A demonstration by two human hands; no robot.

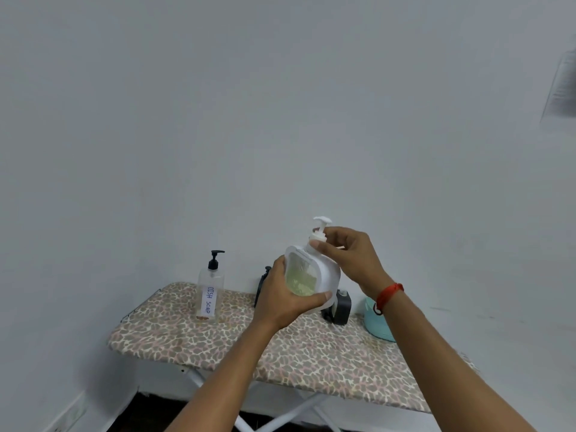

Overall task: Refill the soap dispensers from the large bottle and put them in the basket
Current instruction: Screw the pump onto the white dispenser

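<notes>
White plastic with a clear window showing pale yellow-green liquid: that is the pump dispenser (327, 275) in hand, held tilted in the air above the leopard-print ironing board (187, 338), touching nothing but the two hands. The left hand (280, 294) is wrapped round its body from the left, fingers behind and thumb curled under the window. The right hand (349, 254) comes in from the right, and its thumb and fingertips pinch the ribbed collar (317, 236) just under the pump head (322, 220). The step looks like turning the pump on the neck. Whether it is being loosened for filling or tightened after cannot be told, though the liquid inside hints that it may already be filled. The next move probably calls for a firm left-hand hold against the twist and a level bottle, so that nothing spills. If the pump is being closed, the dispenser then goes right to the teal basket (375, 322), half hidden behind the right forearm at the board's far right. A clear dispenser labelled DISH SOAP (211, 288), with a black pump, stands upright on the board well to the left and seems nearly empty. A dark object (341, 307) sits behind the held dispenser; I cannot identify it, and no large bottle is clearly recognisable.
</notes>
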